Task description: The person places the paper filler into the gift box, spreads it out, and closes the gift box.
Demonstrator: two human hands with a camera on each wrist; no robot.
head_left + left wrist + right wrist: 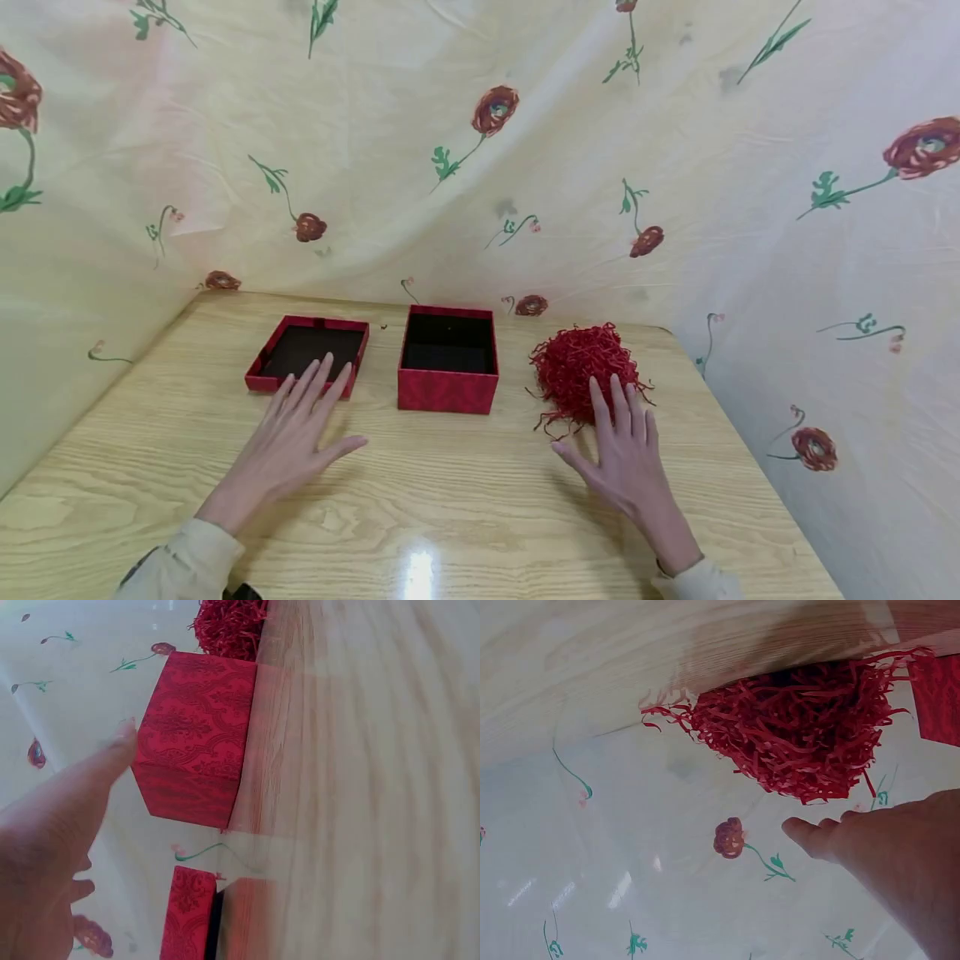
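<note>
A red patterned box [447, 392] with a black inside stands uncovered at the middle of the table. To its left lies the shallow red box lid [262, 383], its black inner side facing up. On the right sits a loose heap of red shredded paper [581, 367]. My left hand [288, 446] is spread above the table just in front of the lid, fingers straight and holding nothing. Fingers apart, my right hand [622, 454] hovers before the shredded paper, its fingertips overlapping the heap in the head view. Whether they touch it I cannot tell.
The pale wooden table [450, 500] ends at a hanging cloth [390, 192] printed with red flowers, which encloses the back and both sides. A tiny dark scrap lies between the lid and the box. Some paper strands stray in front of the heap.
</note>
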